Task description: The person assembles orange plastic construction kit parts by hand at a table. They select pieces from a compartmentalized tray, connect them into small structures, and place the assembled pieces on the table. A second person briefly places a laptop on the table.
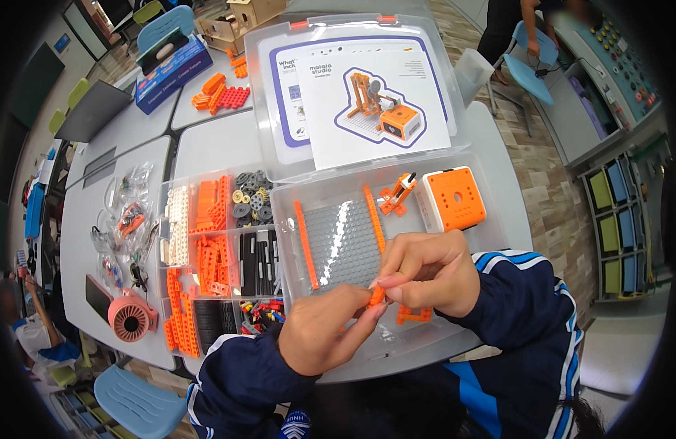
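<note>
Just off the centre, toward five o'clock, hold a small orange building piece (377, 296) above the near part of an open clear plastic case (385, 340). Pinch it with left hand (319, 329), on the six o'clock side, between thumb and forefinger; grip it also with right hand (436, 282), on the four o'clock side, with thumb and fingertips closed together. Cannot tell its full shape under the covering fingers.

Below right hand, at five o'clock, see an orange frame piece (414, 317). Near the centre, find a grey studded baseplate (358, 241), with one orange beam (306, 245) along its nine o'clock side and another along its three o'clock side. Toward two o'clock, notice a small orange assembly (396, 197), and just beside it an orange-and-white box (455, 201).

At twelve o'clock, see a printed sheet (382, 110) with a model picture, resting on the opened clear lid (261, 80). Between eight and nine o'clock, find a compartment tray (234, 296) with black rods (257, 263) and grey gears (251, 208); farther out at eight o'clock, a pink fan (131, 317).
</note>
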Action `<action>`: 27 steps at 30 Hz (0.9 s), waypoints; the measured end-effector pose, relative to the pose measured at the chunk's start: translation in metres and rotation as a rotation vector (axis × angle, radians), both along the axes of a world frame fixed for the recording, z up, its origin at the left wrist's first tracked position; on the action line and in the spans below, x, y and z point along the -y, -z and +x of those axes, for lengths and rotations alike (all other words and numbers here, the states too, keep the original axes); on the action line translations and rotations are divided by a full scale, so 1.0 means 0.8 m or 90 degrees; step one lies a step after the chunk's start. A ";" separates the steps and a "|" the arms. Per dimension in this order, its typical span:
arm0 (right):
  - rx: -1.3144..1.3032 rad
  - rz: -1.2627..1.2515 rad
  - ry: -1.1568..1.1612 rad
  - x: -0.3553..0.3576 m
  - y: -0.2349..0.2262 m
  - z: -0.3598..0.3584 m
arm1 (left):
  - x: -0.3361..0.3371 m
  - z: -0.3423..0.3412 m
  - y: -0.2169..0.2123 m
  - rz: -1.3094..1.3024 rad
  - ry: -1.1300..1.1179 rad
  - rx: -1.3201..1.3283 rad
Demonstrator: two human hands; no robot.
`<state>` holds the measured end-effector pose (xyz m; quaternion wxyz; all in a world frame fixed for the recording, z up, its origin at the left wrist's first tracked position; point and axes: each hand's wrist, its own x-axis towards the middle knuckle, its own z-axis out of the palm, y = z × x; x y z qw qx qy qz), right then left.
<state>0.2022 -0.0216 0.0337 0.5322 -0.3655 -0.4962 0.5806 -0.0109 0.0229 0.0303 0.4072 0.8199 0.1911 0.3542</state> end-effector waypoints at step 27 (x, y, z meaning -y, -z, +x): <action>-0.003 0.074 0.028 0.006 -0.002 -0.013 | 0.000 -0.015 -0.008 -0.045 0.052 0.017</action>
